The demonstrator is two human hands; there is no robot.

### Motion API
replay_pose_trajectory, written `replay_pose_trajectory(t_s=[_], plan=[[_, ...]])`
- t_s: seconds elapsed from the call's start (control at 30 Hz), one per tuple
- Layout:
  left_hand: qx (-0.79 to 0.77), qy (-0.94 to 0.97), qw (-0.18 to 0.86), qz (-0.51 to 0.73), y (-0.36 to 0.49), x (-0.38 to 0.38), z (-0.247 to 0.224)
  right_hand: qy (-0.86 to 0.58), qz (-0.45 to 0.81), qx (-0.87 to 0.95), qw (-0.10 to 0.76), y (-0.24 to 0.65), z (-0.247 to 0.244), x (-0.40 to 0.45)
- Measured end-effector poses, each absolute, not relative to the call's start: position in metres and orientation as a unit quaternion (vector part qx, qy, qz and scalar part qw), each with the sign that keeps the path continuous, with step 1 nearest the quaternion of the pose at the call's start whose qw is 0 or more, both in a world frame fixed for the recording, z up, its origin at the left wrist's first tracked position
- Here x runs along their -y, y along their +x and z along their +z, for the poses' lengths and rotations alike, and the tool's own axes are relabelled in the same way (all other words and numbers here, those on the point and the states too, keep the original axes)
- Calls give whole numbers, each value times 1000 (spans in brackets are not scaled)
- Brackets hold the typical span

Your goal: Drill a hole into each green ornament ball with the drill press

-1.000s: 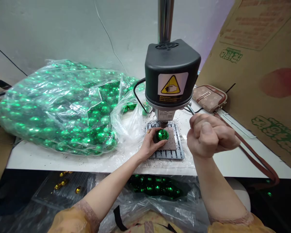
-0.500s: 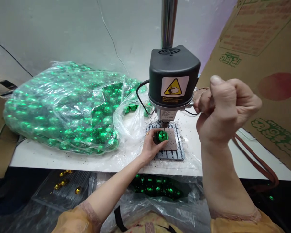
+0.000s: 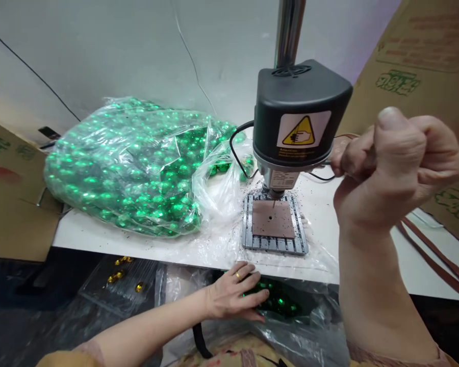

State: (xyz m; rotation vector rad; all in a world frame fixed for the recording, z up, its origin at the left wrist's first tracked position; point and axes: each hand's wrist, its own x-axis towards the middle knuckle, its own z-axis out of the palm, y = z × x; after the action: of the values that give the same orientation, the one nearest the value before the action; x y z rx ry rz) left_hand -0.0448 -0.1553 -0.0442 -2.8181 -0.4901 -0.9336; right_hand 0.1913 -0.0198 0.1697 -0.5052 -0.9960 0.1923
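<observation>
My left hand [image 3: 237, 293], with a ring on one finger, hovers palm down over the opened plastic bag of shiny green balls [image 3: 281, 303] below the table edge. Its fingers are spread; the palm is hidden. My right hand [image 3: 398, 163] is raised and closed around the feed lever of the small bench drill press [image 3: 300, 117], most of the lever hidden by the fingers. Under the thin drill bit [image 3: 274, 205], a brown square board [image 3: 273, 227] with one dark hole lies on the grey slotted base [image 3: 248, 239]. No ball is on the board.
A large clear bag of green faceted balls [image 3: 130, 168] fills the table's left side. Cardboard boxes [image 3: 15, 188] stand left and right. Dark shavings surround the base. Gold balls [image 3: 117, 277] lie on plastic at lower left. A brown strap [image 3: 432, 255] hangs at right.
My left hand has left the board and moved down to the bag below the table edge. The green ball it held under the drill is gone from there. My right hand keeps the lever.
</observation>
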Motion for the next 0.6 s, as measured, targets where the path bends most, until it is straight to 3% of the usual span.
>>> replay_pose_trajectory(t_s=[0.1,0.2,0.3,0.43,0.6], plan=[[220,-888,25,-402,-49,106,-30,-263,100,462,841,188,171,25],[424,-790,-6,-442,-61,23,-8,-270,101,456,842,185,171,27],[653,-703,-53,-278,-75,-64,14,-253,106,448,851,184,172,27],[666,-714,-82,-199,-80,-135,30,-238,109,452,853,186,173,25],[664,-726,-96,-152,-72,-163,31,-235,101,469,846,188,173,26]])
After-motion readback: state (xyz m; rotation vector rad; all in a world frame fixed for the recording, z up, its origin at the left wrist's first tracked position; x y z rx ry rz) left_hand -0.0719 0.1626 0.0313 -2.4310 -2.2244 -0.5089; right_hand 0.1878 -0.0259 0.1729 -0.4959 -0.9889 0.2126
